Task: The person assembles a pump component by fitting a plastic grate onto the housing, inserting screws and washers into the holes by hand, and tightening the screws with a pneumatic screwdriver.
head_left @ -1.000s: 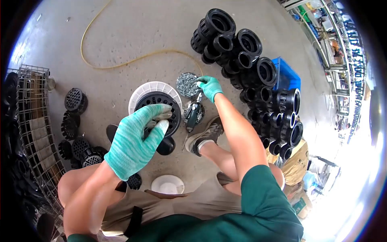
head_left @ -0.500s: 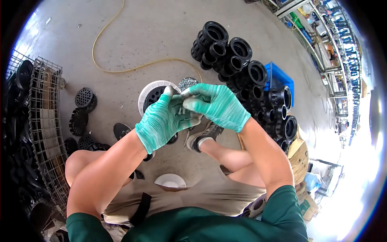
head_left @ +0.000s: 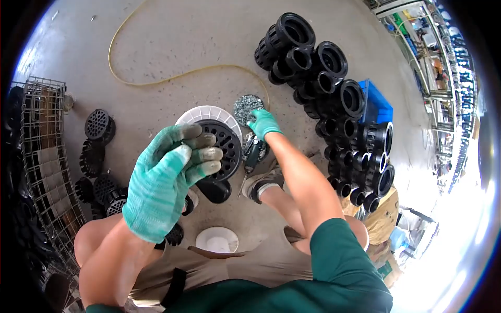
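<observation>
My left hand [head_left: 167, 175], in a green-striped glove with grey fingertips, is raised with its fingers curled and thumb folded in. Whatever lies inside it is hidden. Below and beside it is a round black slotted grate [head_left: 228, 151] on a white ribbed round piece [head_left: 209, 113]. My right hand [head_left: 263, 124], gloved alike, reaches down to a round container of small metal pieces [head_left: 247, 108]. Its thumb and fingertips are apart at the edge of the pile. A dark-handled tool [head_left: 252, 155] lies just below that hand.
Black ribbed pipe fittings [head_left: 334, 57] stand in rows to the right, beside a blue crate [head_left: 378, 107]. Round black grates [head_left: 99, 127] lie at the left near a wire cage [head_left: 44, 141]. A yellow hose [head_left: 172, 78] crosses the floor. Shelving [head_left: 433, 62] stands far right.
My hands were together in front of me. The right has moved away and down to the metal pieces, while the left has drawn back toward the lower left. The view has shifted slightly.
</observation>
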The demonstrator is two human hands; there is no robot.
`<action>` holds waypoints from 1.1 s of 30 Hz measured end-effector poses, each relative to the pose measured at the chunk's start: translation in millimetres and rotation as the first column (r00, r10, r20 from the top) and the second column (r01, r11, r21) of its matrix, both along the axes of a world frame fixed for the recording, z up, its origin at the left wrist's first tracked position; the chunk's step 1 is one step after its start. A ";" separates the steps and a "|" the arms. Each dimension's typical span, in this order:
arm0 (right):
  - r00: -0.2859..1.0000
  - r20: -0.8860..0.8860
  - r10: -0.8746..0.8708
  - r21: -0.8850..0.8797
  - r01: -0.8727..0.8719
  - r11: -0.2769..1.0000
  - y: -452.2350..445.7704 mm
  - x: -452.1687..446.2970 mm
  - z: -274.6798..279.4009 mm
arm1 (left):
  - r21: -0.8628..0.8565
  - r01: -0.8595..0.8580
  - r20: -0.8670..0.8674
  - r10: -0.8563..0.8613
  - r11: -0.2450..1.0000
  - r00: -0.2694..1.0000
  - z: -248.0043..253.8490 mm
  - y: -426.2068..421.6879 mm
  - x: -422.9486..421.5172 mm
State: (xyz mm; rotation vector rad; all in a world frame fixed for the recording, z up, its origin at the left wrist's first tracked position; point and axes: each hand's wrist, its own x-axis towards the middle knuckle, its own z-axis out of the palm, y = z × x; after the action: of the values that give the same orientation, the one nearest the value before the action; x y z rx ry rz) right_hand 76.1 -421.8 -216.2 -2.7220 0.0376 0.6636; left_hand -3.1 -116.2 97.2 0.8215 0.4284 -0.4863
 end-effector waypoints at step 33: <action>0.954 0.249 -0.169 0.829 -0.119 0.547 67.4 -102.7 334.6 | -0.135 0.313 0.062 -0.307 0.940 0.950 17.1 -21.4 -28.5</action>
State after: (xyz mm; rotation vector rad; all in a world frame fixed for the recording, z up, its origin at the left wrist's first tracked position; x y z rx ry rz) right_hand -26.6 -354.4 118.4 -1.8124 -0.2577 0.1411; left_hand -31.5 -137.6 114.3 0.7602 0.2227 -0.7834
